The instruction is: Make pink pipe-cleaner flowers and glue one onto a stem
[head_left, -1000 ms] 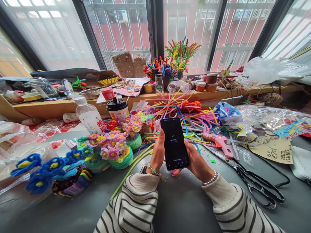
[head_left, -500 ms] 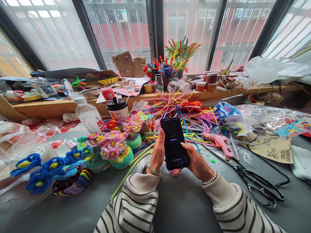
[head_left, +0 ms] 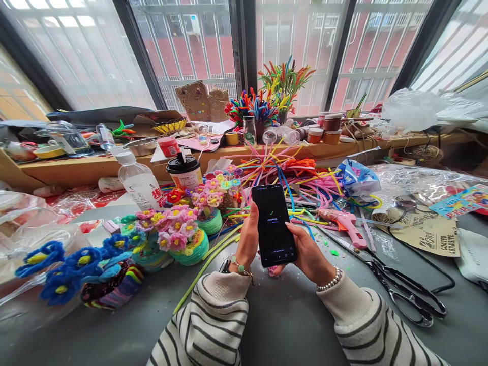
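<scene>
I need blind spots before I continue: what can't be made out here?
All in the head view:
- Phone: smallest text too tiny to read.
- Left hand: most fingers hidden behind the phone.
- White object: cut off by the right edge.
- Sleeves: cut off by the bottom edge.

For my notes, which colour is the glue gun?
The glue gun is pink, clearest in the head view.

Black phone (head_left: 262, 258), dark screen (head_left: 276, 236) showing green check mark (head_left: 271, 213), portrait, leaning slightly, above grey table (head_left: 287, 325).
</scene>
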The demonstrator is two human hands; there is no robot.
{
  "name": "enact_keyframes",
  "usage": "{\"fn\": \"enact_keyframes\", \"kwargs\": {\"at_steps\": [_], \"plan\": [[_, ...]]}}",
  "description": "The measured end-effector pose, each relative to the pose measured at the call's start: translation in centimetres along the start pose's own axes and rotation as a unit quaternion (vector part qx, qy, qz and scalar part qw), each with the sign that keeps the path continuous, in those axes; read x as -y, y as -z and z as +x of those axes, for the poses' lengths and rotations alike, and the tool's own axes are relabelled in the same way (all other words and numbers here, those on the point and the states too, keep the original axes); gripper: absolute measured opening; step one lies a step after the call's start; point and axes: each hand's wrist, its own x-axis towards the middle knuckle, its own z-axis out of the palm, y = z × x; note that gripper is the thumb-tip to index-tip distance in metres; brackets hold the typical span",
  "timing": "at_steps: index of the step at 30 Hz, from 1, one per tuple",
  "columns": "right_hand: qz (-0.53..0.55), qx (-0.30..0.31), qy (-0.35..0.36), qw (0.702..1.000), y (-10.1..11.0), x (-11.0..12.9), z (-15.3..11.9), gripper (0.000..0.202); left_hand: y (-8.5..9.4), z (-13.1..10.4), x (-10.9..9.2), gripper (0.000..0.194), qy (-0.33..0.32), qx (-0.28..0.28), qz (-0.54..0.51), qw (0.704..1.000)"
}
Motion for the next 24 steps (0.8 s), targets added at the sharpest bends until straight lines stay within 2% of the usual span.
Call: {"fn": "enact_keyframes", "kwargs": {"at_steps": [14, 24], "plan": [[-0.007, 0.005, 0.003, 1.000, 0.09, -0.05, -0.05, 0.032, 0.08, 0.01, 0.03, 0.057, -0.013, 0.001, 0.041, 0.999], [-0.010, -0.005, 0.000, 1.000, -0.13, 0.01, -0.12, 0.035, -0.24, -0.08, -0.07, 0.055, -0.019, 0.005, 0.016, 1.000]]}}
